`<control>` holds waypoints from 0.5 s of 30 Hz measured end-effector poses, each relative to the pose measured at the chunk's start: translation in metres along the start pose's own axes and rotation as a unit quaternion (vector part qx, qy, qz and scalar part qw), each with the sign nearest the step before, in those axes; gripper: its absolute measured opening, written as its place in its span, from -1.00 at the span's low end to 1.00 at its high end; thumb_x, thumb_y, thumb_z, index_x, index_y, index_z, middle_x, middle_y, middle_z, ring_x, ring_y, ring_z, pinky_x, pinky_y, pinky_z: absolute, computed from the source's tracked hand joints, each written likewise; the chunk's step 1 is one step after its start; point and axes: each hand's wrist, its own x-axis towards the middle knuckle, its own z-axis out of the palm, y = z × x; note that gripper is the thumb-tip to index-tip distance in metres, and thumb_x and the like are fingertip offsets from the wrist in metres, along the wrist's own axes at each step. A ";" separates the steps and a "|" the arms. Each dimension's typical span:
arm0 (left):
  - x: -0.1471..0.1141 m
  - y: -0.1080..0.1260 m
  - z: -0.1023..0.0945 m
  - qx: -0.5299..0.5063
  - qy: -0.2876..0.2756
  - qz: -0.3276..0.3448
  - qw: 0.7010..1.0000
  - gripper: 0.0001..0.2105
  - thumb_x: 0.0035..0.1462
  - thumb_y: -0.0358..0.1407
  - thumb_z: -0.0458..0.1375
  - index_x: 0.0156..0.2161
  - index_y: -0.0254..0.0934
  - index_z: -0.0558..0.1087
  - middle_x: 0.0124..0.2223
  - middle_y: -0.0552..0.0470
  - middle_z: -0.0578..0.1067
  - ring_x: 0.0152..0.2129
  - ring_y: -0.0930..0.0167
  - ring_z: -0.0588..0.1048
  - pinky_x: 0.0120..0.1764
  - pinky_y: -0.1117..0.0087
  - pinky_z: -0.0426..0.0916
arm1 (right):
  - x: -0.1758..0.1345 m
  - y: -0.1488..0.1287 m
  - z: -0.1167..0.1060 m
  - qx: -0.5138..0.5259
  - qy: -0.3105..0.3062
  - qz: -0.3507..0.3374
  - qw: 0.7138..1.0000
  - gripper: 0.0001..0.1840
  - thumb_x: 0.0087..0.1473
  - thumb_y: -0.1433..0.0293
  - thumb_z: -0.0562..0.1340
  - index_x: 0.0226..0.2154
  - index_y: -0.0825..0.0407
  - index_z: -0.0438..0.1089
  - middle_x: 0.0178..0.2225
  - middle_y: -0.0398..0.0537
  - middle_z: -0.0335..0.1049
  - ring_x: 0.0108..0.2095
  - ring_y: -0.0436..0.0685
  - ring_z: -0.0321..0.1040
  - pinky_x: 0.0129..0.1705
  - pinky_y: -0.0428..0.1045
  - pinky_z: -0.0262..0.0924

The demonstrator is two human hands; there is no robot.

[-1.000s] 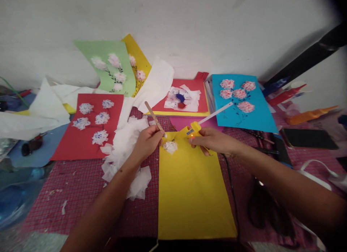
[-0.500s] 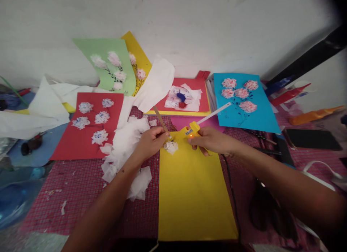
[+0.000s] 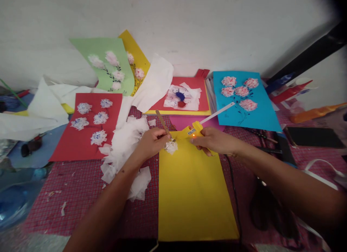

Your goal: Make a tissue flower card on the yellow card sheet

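Note:
My left hand (image 3: 153, 142) is closed, thumb and fingers pinching a thin, flat brownish stick (image 3: 162, 120) that slants down over the top of a yellow sheet (image 3: 195, 194). Just below its lower end, a small crumpled white tissue flower (image 3: 171, 147) sits on the sheet's upper left corner. Wrapped round a yellow glue gun (image 3: 195, 127), my right hand (image 3: 214, 140) is closed. A long white glue stick (image 3: 218, 113) juts from the gun's back, and a small orange light glows on its side. Its nozzle points left and is hard to make out.
Torn white tissue pieces (image 3: 127, 143) lie left of the yellow sheet. Finished flower sheets surround it: red (image 3: 65, 143), green (image 3: 84, 53) and blue (image 3: 260, 114). Stained tissue (image 3: 193, 96) lies behind. A black cord (image 3: 232, 183) and a phone (image 3: 314, 137) are on the right.
The glue gun and my right hand have shifted slightly right, away from the flower. The stick's lower end has moved a little right in my left hand.

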 end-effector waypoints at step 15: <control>0.001 0.001 0.002 0.070 -0.004 0.017 0.997 -0.70 0.25 -0.25 0.11 -0.52 -0.28 0.39 -0.42 0.04 0.47 -0.44 0.41 0.41 -0.35 0.37 0.21 | -0.011 0.006 -0.003 0.024 0.021 0.018 0.999 -0.63 0.15 0.10 0.25 -0.49 0.03 0.38 -0.73 -0.18 0.28 -0.68 -0.01 0.18 -0.60 -0.08 -0.03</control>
